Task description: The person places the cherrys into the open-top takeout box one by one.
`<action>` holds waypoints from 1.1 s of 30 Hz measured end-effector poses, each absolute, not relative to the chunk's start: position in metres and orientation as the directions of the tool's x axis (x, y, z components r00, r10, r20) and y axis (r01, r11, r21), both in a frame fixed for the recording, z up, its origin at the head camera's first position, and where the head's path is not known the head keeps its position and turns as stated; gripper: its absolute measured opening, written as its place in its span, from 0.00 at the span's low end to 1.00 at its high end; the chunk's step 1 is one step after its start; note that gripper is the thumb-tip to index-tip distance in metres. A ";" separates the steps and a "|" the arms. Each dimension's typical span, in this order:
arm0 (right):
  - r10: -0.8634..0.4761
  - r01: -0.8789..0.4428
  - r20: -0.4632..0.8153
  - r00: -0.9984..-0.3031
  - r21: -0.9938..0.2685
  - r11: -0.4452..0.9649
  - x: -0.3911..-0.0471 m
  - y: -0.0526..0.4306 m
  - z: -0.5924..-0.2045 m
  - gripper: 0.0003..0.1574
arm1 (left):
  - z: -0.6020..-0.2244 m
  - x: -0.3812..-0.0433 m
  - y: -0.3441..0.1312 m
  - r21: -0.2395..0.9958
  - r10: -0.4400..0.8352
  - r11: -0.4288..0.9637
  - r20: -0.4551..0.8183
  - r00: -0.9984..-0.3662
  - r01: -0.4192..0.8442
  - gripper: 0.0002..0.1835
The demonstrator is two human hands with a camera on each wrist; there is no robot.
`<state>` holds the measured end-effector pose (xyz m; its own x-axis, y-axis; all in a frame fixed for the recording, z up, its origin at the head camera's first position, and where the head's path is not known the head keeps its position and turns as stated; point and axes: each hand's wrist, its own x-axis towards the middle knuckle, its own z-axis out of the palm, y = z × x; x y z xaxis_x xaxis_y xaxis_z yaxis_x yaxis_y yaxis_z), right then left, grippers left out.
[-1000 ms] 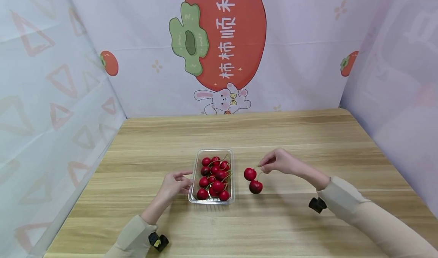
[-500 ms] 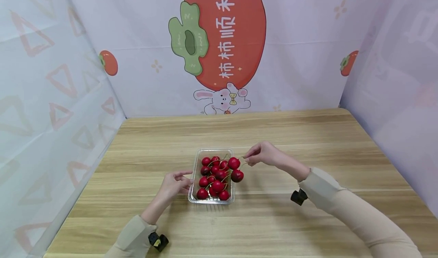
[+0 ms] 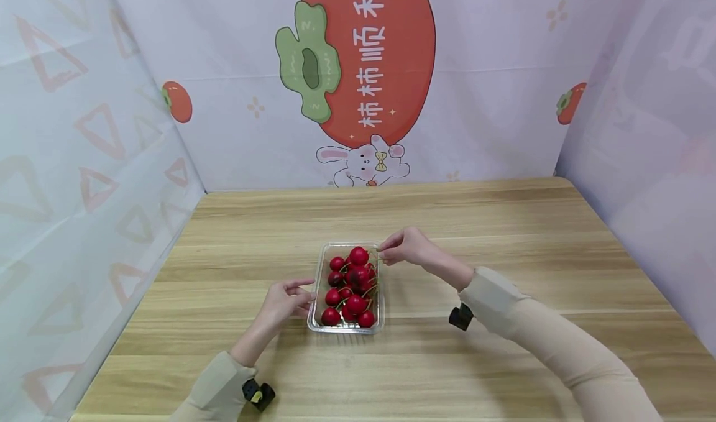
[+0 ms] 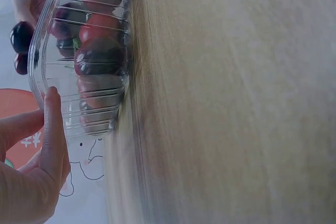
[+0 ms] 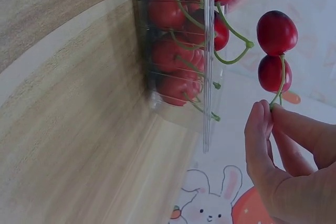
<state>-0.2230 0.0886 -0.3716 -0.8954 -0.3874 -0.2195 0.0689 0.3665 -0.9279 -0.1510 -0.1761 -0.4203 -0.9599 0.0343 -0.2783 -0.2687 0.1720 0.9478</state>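
Observation:
A clear plastic box (image 3: 345, 330) of red cherries (image 3: 356, 305) with green stems stands on the table. My left hand (image 3: 286, 301) is at the box's left side, its extended fingers (image 4: 53, 124) touching the wall near the rim. With thumb and fingertips, my right hand (image 3: 411, 248) pinches the stems of a pair of cherries (image 5: 276, 32). In the head view this pair overlaps the fruit at the far end of the box; in the right wrist view it hangs above the rim. My right fingertips are by the box's far right corner.
The wooden table (image 3: 252, 223) meets a printed cloth backdrop (image 3: 486, 130) with a persimmon and a rabbit at its far edge. Cloth walls (image 3: 95, 179) flank both sides. Black cameras (image 3: 461, 317) are strapped at the wrists.
My right hand has moved left with the cherry pair, from beside the box to over its far end. The left hand and the box have stayed in place.

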 end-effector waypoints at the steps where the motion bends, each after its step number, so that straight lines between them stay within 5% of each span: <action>1: -0.381 0.076 -0.222 -0.897 -0.929 0.363 -0.223 0.086 -0.372 0.14 | -0.420 -0.151 -0.176 0.948 0.034 0.173 -0.279 -0.960 -0.269 0.20; 33: -0.309 0.132 -0.243 -0.919 -0.931 0.340 -0.224 0.052 -0.386 0.10 | -0.420 -0.151 -0.175 0.947 0.022 0.183 -0.272 -0.962 -0.264 0.19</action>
